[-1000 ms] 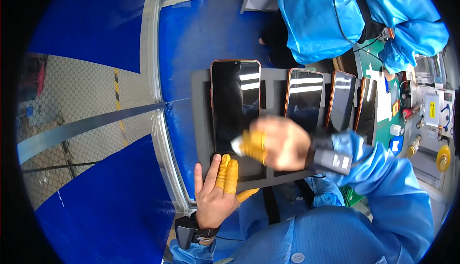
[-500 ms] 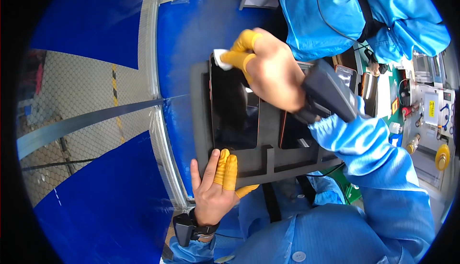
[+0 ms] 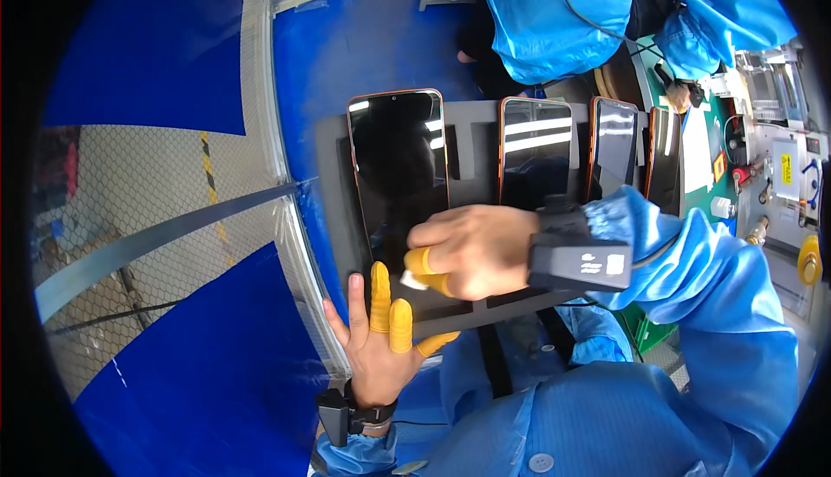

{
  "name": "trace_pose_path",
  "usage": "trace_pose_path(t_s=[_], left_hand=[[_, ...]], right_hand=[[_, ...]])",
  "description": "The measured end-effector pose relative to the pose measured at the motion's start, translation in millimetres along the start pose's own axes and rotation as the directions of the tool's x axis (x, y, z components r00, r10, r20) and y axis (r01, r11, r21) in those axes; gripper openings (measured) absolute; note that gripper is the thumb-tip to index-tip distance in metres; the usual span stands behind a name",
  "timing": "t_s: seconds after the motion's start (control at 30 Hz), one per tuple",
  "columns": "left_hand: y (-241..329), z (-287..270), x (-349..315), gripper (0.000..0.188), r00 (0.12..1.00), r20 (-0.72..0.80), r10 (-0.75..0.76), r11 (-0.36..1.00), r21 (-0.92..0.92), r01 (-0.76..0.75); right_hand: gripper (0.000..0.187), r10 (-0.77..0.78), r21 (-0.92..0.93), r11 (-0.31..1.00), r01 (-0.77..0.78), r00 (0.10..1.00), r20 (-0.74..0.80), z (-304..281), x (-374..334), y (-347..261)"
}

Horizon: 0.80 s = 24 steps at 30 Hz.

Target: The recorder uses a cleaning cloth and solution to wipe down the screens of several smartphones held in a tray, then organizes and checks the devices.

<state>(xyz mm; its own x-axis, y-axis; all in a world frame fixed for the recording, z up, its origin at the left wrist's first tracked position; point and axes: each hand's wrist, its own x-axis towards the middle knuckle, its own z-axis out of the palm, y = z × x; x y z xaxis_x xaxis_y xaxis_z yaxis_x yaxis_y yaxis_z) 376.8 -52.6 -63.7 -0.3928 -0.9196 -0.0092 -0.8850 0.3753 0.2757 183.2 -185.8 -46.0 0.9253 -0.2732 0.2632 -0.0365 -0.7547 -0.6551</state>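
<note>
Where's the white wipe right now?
Head view, just below centre: the white wipe is in the right hand, by the near end of the leftmost phone, beside the left hand.

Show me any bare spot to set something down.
The widest is the blue floor between the mesh fence and the co-worker's blue jacket. On the grey tray, a narrow strip lies between the leftmost phone and the second phone. Crowded: the tray's near left, with left hand, right hand and white wipe; its right end, with phones close together.
</note>
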Motion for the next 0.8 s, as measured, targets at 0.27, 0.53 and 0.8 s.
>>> trace_pose_path(t_s=[0.27, 0.53, 0.8], left_hand=[[-2, -2, 3, 0.093, 1.000, -0.017, 0.002, 1.000, -0.005, -0.002], [-1, -6, 1, 0.090, 0.999, -0.010, -0.039, 0.998, -0.046, 0.038], [3, -9, 8, 0.096, 1.000, 0.013, 0.011, 1.000, -0.012, -0.011]], right_hand=[[0.008, 0.162, -0.171, 0.964, -0.203, 0.961, -0.223, -46, -20, 29], [0.013, 0.215, -0.205, 0.914, -0.350, 0.846, -0.488, -24, 14, 23], [0.024, 0.157, -0.337, 0.895, -0.293, 0.913, -0.377, 13, -18, -17]])
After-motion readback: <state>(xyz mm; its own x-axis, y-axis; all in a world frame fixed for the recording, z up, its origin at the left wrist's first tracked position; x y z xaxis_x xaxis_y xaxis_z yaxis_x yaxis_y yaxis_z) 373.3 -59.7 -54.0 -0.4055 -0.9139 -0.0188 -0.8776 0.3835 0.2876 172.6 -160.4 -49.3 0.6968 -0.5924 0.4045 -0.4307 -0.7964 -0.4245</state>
